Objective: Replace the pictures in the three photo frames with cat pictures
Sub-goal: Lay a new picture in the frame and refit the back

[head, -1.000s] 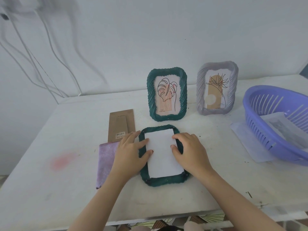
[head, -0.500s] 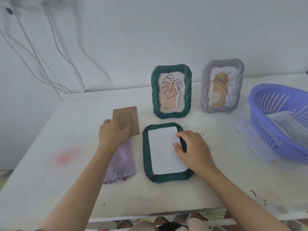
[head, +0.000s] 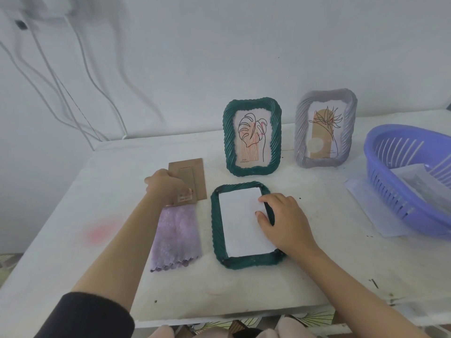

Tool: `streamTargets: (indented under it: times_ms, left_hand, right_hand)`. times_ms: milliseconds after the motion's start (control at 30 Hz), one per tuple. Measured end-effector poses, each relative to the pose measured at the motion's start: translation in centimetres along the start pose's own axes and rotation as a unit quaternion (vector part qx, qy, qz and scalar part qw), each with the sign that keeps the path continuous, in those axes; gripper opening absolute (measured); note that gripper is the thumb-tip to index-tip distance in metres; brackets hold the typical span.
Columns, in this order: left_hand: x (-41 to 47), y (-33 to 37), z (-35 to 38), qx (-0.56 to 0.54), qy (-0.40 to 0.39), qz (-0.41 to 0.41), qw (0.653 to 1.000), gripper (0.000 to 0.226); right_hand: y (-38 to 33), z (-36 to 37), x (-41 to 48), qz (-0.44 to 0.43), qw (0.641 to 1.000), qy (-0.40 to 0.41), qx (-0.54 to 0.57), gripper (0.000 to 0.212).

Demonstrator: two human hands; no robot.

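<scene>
White counter (head: 73,203) at centre: the right hand (head: 284,219) rests flat, pinning white paper (head: 240,220) inside the face-down green frame (head: 216,230); left hand (head: 166,185) pinches the brown backing board (head: 195,174), likely for refitting.

The left hand (head: 166,185) reaches far and left, fingers curled down and closed in a grip, forearm bare with a dark sleeve (head: 85,315) near the elbow. The right hand (head: 283,220) lies flat, palm down, fingers spread, forearm bare.

Left hand (head: 166,185) grips the brown backing board (head: 189,178); right hand (head: 284,218) presses white paper (head: 240,220) in the flat green frame (head: 216,230).
</scene>
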State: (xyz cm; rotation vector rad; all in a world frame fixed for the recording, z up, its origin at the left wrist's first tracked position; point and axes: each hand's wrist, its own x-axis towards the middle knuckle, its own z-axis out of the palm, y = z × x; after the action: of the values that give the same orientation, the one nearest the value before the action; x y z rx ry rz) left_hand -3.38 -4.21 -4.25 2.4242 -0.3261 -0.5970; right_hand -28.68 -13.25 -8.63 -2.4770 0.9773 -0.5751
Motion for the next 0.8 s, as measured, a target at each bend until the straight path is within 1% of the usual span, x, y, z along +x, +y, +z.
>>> streamTargets:
  times_ms: [100, 167, 233, 367, 467, 633, 700, 800]
  left_hand:
    - [0.5, 0.3, -0.2, 0.014, 0.001, -0.008, 1.000, 0.046]
    - [0.7, 0.3, -0.3, 0.025, 0.001, -0.005, 1.000, 0.045]
    - [0.9, 0.3, -0.6, -0.010, -0.001, -0.005, 1.000, 0.040]
    - [0.8, 0.2, -0.9, -0.126, -0.012, 0.001, 0.992, 0.036]
    - [0.7, -0.3, -0.9, -0.163, -0.015, 0.036, 0.986, 0.041]
    - [0.1, -0.1, -1.7, -0.230, -0.085, 0.096, 0.965, 0.051]
    - [-0.1, 0.0, -2.1, -0.246, -0.087, 0.115, 0.958, 0.052]
    - [-0.4, 0.0, -2.6, -0.284, -0.069, 0.130, 0.948, 0.054]
  right_hand:
    - [0.0, 0.0, 0.0, -0.002, 1.000, -0.004, -0.003, 0.032]
    - [0.0, 0.0, 0.1, -0.003, 1.000, -0.004, -0.002, 0.033]
    - [0.0, 0.0, 0.1, -0.004, 1.000, -0.005, -0.003, 0.033]
    - [0.0, -0.1, 0.1, -0.008, 1.000, -0.005, -0.007, 0.033]
    - [0.0, -0.1, 0.1, -0.011, 1.000, -0.006, -0.009, 0.033]
    - [0.0, -0.3, 0.2, -0.013, 1.000, -0.010, -0.004, 0.033]
    - [0.0, -0.3, 0.2, -0.011, 1.000, -0.012, -0.002, 0.033]
    - [0.1, -0.4, 0.0, -0.009, 1.000, -0.015, 0.005, 0.031]
